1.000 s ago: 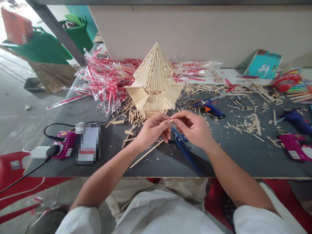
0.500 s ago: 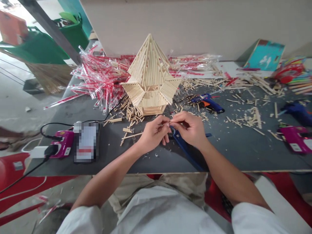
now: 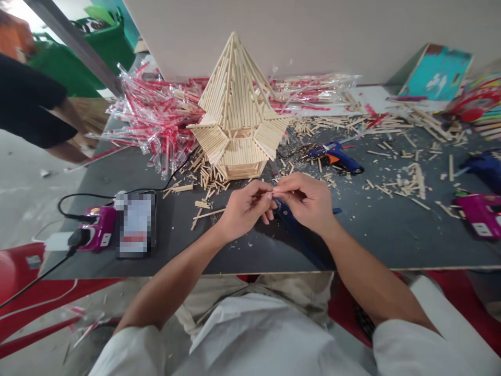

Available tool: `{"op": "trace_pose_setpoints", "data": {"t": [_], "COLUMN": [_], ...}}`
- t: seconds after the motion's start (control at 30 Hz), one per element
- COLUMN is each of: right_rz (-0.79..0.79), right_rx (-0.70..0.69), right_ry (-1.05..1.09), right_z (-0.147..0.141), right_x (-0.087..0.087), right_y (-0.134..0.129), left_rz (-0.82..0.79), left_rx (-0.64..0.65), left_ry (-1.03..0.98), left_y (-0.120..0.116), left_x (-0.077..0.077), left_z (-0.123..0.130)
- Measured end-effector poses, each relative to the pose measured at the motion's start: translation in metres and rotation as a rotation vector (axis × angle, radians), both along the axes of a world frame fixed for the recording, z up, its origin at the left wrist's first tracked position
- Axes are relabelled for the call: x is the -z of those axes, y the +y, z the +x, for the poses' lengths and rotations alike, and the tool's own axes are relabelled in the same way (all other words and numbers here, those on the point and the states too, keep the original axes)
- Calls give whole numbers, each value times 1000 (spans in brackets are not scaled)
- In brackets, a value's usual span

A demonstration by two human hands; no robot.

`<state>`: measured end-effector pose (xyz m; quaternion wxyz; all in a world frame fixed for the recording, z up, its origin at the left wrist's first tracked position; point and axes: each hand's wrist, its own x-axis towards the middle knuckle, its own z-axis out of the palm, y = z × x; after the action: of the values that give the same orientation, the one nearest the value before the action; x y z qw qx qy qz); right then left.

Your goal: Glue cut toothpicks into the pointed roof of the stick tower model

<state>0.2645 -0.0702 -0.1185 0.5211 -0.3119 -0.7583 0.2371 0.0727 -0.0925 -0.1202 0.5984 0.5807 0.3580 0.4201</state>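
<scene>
My left hand (image 3: 247,208) and my right hand (image 3: 306,202) meet fingertip to fingertip above the table, both in a closed pinch. Whatever sits between the fingertips is too small and covered to make out. Under my right hand lies a blue-handled hand tool (image 3: 299,235), its head partly hidden by the fingers. Just beyond the hands stands a lantern-like model (image 3: 240,112) built of thin wooden sticks, with a pointed roof and flared panels. Short cut sticks (image 3: 211,175) are heaped at its left foot.
A blue glue gun (image 3: 336,157) lies right of the model among stick scraps. Red-and-clear plastic wrappers (image 3: 160,120) pile up behind. At left are a blurred phone (image 3: 135,224) and a purple power strip (image 3: 97,228) with cables. A person's legs (image 3: 35,104) show far left.
My view has shifted slightly, so the model sits higher in the picture. A person's legs have come into sight at the left. My hands keep their pinch at the same spot.
</scene>
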Motion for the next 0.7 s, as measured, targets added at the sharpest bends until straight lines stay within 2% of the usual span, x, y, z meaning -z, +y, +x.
{"op": "trace_pose_setpoints", "data": {"t": [0.33, 0.7], "right_rz": [-22, -13], "right_rx": [18, 28], "right_ry": [-51, -130], "right_z": [-2, 0], "right_x": [0, 6], "right_y": [0, 3], "left_rz": [-18, -113], "left_rx": [-83, -149], "left_ry": [38, 27], "left_y": [1, -1], "left_x": [-1, 1], "left_z": [0, 5]}}
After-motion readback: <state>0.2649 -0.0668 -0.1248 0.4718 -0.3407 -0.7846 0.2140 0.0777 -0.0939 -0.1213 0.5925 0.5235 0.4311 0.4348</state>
